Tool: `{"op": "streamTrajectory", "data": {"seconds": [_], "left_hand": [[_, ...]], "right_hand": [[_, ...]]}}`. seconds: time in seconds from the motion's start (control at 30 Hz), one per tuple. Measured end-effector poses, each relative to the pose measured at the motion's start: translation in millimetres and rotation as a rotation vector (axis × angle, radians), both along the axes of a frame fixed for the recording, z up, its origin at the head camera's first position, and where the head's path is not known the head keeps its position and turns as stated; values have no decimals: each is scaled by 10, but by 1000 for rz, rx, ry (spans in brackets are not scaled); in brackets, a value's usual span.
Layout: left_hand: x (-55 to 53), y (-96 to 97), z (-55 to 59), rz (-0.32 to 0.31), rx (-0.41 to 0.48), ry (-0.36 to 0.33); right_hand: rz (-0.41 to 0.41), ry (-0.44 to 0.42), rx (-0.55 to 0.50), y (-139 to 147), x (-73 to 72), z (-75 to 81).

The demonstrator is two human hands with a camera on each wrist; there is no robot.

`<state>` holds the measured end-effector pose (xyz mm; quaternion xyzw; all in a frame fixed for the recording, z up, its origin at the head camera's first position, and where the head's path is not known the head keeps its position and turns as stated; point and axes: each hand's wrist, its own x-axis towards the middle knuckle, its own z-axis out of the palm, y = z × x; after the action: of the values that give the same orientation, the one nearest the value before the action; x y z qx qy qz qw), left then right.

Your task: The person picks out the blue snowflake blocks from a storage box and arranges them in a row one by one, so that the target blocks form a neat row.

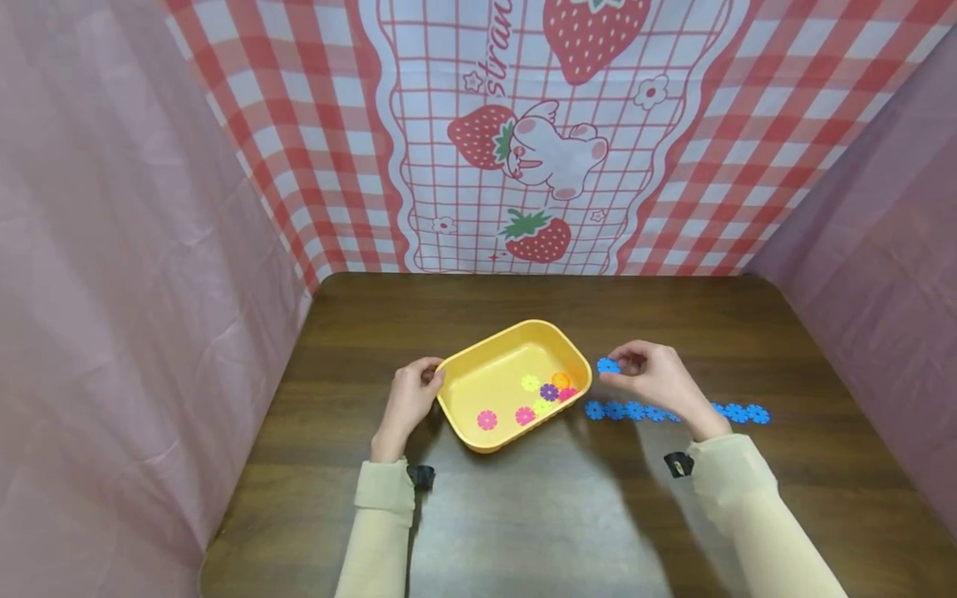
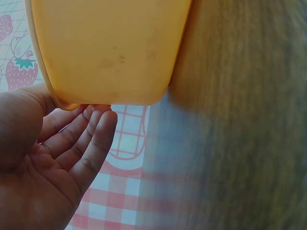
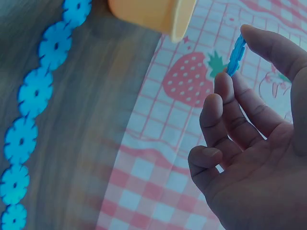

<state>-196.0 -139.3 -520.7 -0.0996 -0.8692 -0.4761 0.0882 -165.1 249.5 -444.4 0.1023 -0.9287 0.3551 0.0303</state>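
My left hand (image 1: pixel 409 399) grips the left rim of a yellow plastic bin (image 1: pixel 478 365), thumb over the edge and fingers beneath it in the left wrist view. The bin looks tilted toward me. Inside it lie several notched flower-shaped discs: pink (image 1: pixel 488 420), yellow (image 1: pixel 530 383), purple (image 1: pixel 549 392) and orange (image 1: pixel 561 380). Just right of the bin, my right hand (image 1: pixel 658 378) pinches one blue notched disc (image 3: pixel 236 55) between thumb and fingertips, above the table. Below that hand runs a row of blue discs (image 1: pixel 615 411), partly hidden by the wrist in the head view.
The brown wooden table (image 1: pixel 538 515) carries the row at the right. A strawberry-print checked cloth (image 1: pixel 516 166) hangs at the back edge. Pink curtains (image 1: pixel 134 249) close off both sides. Each wrist wears a black strap (image 1: pixel 422 476).
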Motion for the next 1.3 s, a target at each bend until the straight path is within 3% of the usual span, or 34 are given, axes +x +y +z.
{"op": "streamTrajectory", "data": {"seconds": [0.5,1.3], "left_hand": [[14,-25,17,6,-3,-31],[5,-5,10,4,-5,-32]], "right_hand": [[-129,-31,35,473,118,-75],[-313,6,60,1333,368,-249]]}}
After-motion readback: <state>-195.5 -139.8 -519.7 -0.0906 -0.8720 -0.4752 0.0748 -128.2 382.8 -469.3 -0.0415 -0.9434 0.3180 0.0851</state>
